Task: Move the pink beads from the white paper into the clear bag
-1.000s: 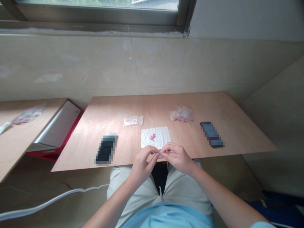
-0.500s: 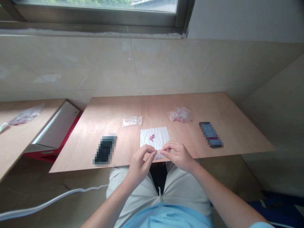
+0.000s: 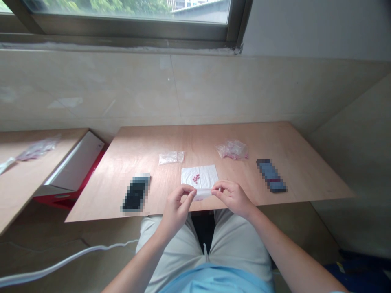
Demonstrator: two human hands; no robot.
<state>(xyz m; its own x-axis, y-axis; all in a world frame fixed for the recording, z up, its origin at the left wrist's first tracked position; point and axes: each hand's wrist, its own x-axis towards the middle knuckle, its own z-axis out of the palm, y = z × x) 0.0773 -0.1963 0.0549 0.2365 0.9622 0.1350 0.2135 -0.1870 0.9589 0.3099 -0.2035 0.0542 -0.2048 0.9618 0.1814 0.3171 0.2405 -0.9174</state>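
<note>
Between my two hands a small clear zip bag (image 3: 203, 194) is stretched by its top edge, with something faintly pink low in it. My left hand (image 3: 180, 203) pinches the bag's left corner, and my right hand (image 3: 231, 198) pinches the right corner. Just beyond lies a white cloth or tissue (image 3: 207, 173), creased into squares. A little cluster of pinkish-red beads (image 3: 196, 178) rests on it. Whether the zip is closed I cannot tell.
On the wooden board (image 3: 146, 140) lie flat clear bags (image 3: 171, 157), a bag of pink beads (image 3: 233, 149), and two blurred phone-like things, one left (image 3: 136, 193) and one right (image 3: 271, 175). A second table (image 3: 18, 179) holds more bags. A white cable (image 3: 76, 254) runs at lower left.
My hands have spread apart along the bag's top edge, from almost together to its two corners. More of the bag now shows between them. The view has tipped slightly upward.
</note>
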